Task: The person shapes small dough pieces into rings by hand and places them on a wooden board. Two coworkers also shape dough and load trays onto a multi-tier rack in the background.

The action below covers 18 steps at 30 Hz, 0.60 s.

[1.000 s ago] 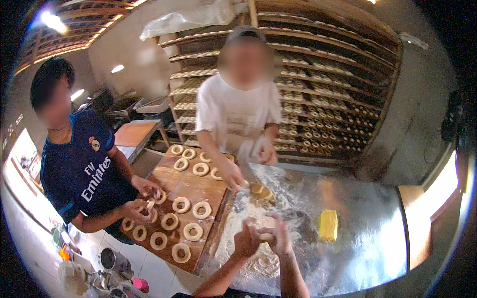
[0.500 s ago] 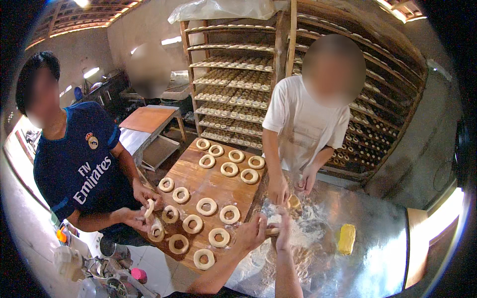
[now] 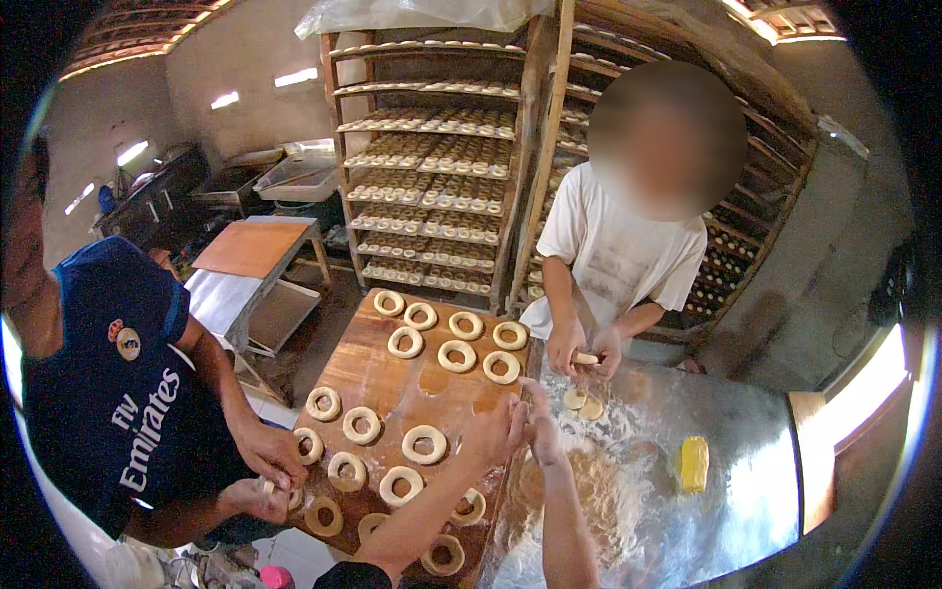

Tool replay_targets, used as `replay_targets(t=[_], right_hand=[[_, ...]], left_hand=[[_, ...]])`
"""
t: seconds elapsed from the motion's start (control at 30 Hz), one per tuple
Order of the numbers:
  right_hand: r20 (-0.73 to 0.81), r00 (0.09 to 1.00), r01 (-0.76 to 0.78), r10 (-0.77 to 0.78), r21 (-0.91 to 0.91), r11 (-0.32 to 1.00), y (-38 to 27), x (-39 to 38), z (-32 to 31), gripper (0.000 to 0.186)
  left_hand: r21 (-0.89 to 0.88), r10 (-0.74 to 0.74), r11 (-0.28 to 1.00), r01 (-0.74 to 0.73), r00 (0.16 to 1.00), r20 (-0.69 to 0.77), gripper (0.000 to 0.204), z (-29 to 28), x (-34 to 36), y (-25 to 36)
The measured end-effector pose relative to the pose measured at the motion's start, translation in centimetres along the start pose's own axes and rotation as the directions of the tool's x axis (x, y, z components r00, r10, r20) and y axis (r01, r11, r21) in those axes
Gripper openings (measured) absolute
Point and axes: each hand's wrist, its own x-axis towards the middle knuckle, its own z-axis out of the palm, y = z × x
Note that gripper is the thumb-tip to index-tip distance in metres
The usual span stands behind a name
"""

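By the board's [image 3: 378,378] right edge, my left hand [image 3: 498,432] and right hand [image 3: 541,429] meet, half-curled, contents unclear; dough rings [image 3: 424,430], likely soft: cradle rims.

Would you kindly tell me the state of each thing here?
Left hand: curled, grip unclear.
Right hand: grip unclear.
Rings: shaped, mostly laid flat.
Dough pieces: lying loose.
Board: partly covered.
Flour: scattered.
Table: partly floured.
Yellow block: set apart.
Rack: loaded.
Plastic sheet: draped.

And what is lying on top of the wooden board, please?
Dough rings lie spread across the wooden board. The wearer's left forearm crosses above it; whatever the arm covers cannot be seen.
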Motion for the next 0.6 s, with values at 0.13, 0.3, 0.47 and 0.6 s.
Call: replay_targets(t=[0.13, 0.3, 0.47, 0.6], right_hand=[[0.092, 0.989, -0.142, 0.120, 0.295, 0.945, -1.3, 1.1, 1.0, 0.060], [-0.049, 0.993, -0.102, 0.103, 0.028, 0.994, -0.2, 3.0, 2.0, 0.062], [-0.175, 0.947, -0.317, 0.268, -0.388, 0.866, 4.3, 7.1, 0.7, 0.074], [-0.172, 0.982, -0.184, 0.084, -0.729, 0.660, 6.1, 6.6, -0.6, 0.086]], left_hand=[[-0.116, -0.062, 0.991, 0.072, 0.994, 0.090, 0.037, -2.5, 1.5, 0.5], [-0.051, -0.047, 0.997, 0.057, 0.984, 0.173, 0.040, -5.3, 3.4, 1.5], [0.133, -0.462, 0.886, 0.443, 0.860, 0.217, 0.049, -2.9, 7.8, -1.2], [0.388, -0.254, 0.892, 0.232, 0.967, 0.006, 0.060, -2.1, 7.7, -5.5]])
